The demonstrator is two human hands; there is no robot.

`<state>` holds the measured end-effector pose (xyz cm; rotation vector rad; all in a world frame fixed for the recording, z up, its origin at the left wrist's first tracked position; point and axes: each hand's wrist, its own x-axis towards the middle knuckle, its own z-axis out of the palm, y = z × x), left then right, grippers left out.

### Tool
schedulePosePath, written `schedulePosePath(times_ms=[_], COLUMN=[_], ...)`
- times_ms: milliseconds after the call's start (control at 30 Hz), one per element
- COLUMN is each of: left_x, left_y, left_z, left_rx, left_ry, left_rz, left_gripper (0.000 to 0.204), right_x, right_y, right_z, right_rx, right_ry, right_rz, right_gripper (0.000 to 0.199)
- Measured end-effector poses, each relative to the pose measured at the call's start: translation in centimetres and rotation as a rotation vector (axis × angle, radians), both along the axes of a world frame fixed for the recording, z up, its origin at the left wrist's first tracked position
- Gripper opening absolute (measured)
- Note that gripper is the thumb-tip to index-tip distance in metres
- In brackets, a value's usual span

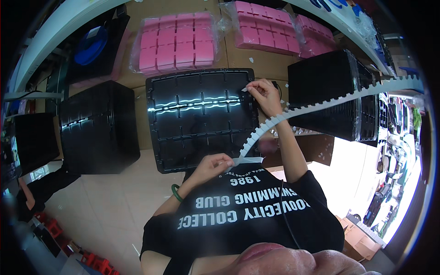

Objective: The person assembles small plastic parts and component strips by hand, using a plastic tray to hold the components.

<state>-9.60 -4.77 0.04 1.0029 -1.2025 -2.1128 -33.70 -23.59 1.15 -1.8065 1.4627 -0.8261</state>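
A black compartment tray (200,119) fills the middle of the frame, with stacks of similar trays (98,126) to its left and right and pink blocks (176,42) above. A long white toothed strip (321,104) curves from the right edge down to centre. The left hand (211,166) pinches its lower end, while the right hand (265,94) pinches a small white piece (244,90) over the tray's upper right corner.

A brown worktop (238,59) carries everything. At its middle lies a black compartment tray (201,119). A stack of black trays (98,128) stands to its left, and another stack (332,98) to its right. Bagged packs of pink blocks (176,41) lie along the far side. Small white scraps (284,98) dot the surface.
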Motion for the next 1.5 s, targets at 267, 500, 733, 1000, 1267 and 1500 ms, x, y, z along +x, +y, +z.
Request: schedulePosePath(times_ms=[267,500,733,1000,1267,1500], left_x=[0.5,0.2,-0.7,-0.6,-0.9,-0.9], left_y=[-1.7,-3.0,-4.5,-4.6,-4.3,-4.7], left_z=[-0.9,-1.4,-1.7,-2.6,-2.3,-2.5], left_rx=[-0.015,-0.032,-0.016,0.034,0.088,0.066], left_ry=[-0.016,0.007,-0.026,-0.015,0.014,0.034], left_rz=[-0.125,-0.259,-0.370,-0.323,-0.308,-0.345], left_gripper=[0.019,0.018,0.020,0.019,0.018,0.022], right_x=[2.1,2.1,1.3,1.6,1.7,1.4], right_y=[-2.8,-2.5,-3.5,-4.4,-4.4,-4.8], right_z=[-2.1,-2.6,-1.7,-0.9,-1.2,-1.5], right_rx=[-0.140,-0.199,0.062,-0.122,-0.264,-0.200], right_ry=[0.260,0.236,0.021,0.230,0.289,0.224], right_rz=[-0.026,-0.037,-0.086,0.062,0.071,0.058], right_gripper=[0.010,0.007,0.007,0.007,0.009,0.012])
